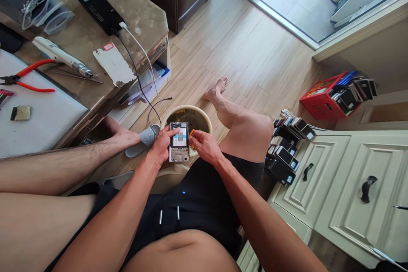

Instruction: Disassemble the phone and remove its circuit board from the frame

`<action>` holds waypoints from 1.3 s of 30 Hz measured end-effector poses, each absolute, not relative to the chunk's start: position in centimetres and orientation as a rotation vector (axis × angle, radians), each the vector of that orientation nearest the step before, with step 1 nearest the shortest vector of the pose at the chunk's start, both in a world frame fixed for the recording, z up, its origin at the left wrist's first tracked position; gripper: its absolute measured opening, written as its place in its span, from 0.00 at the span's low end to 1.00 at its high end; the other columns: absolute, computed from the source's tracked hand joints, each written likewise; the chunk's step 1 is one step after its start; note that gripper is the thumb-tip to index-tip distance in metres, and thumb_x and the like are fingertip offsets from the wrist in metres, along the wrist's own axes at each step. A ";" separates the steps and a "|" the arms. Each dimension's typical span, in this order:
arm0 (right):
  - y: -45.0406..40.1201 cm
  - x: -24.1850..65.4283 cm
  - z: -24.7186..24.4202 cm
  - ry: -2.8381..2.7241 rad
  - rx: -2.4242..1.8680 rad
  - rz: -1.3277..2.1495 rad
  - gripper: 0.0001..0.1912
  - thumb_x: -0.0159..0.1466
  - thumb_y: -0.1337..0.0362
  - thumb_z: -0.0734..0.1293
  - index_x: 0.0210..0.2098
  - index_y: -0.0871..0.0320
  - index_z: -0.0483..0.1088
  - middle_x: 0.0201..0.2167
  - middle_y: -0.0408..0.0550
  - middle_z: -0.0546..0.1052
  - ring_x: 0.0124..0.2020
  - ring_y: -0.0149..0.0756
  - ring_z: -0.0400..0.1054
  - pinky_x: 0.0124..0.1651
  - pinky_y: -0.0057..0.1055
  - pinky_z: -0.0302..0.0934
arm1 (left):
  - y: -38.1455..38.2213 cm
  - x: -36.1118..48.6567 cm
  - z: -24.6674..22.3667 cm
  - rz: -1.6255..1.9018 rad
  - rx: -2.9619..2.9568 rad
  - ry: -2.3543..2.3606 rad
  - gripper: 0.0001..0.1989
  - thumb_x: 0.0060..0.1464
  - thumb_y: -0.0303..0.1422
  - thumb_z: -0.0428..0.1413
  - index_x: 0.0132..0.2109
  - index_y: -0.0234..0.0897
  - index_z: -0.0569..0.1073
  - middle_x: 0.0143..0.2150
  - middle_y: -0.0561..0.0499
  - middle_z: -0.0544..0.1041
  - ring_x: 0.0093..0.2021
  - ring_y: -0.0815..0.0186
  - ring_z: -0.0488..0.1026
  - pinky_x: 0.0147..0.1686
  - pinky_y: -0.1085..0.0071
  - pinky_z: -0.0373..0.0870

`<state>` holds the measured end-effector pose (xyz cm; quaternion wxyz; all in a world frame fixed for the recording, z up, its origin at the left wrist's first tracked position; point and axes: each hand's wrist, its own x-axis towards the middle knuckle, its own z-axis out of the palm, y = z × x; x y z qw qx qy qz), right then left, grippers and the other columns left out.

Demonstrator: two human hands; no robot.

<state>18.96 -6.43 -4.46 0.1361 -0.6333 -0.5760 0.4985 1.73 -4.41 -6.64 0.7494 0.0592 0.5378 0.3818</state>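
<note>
A seated person holds an opened phone (pixel 179 142) above a round bin (pixel 204 120) on the wood floor. The left hand (pixel 163 144) clasps the phone's left edge, its long axis pointing away from the body. The right hand (pixel 204 146), touching the phone's right edge, pinches a small orange tool (pixel 191 133) at the upper corner.

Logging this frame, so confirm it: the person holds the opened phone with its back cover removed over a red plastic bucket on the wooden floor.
Wrong on colour only. The head view shows the opened phone with its back cover removed, held by the left hand and right hand, over a cream plastic bucket on the wooden floor.
</note>
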 end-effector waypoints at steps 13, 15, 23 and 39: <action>-5.8 19.2 -5.7 -1.365 -1.898 1.410 0.15 0.68 0.53 0.64 0.35 0.55 0.76 0.32 0.45 0.78 0.36 0.37 0.72 0.42 0.32 0.67 | -4.8 1.3 -7.2 0.815 0.230 1.152 0.19 0.42 0.31 0.73 0.42 0.35 0.79 0.32 0.50 0.84 0.28 0.64 0.80 0.33 0.67 0.79; -5.5 19.0 -6.1 -1.309 -1.871 1.444 0.15 0.66 0.49 0.68 0.36 0.55 0.75 0.33 0.45 0.79 0.37 0.37 0.72 0.42 0.32 0.68 | -4.9 1.5 -7.1 0.807 0.267 1.140 0.20 0.42 0.33 0.73 0.43 0.35 0.80 0.34 0.50 0.84 0.30 0.64 0.80 0.35 0.66 0.79; -4.9 18.8 -7.3 -1.080 -1.739 1.673 0.19 0.64 0.45 0.67 0.33 0.55 0.68 0.27 0.41 0.70 0.30 0.33 0.69 0.32 0.29 0.72 | -5.0 2.0 -7.3 0.784 0.517 1.218 0.24 0.41 0.42 0.73 0.42 0.37 0.75 0.35 0.53 0.81 0.34 0.64 0.78 0.38 0.66 0.77; -5.3 18.7 -7.4 -1.018 -1.740 1.770 0.14 0.65 0.52 0.69 0.31 0.55 0.68 0.26 0.41 0.73 0.27 0.32 0.69 0.28 0.28 0.73 | -3.5 0.5 -8.5 0.564 1.269 1.542 0.18 0.59 0.46 0.56 0.28 0.39 0.76 0.24 0.54 0.73 0.27 0.66 0.65 0.28 0.69 0.57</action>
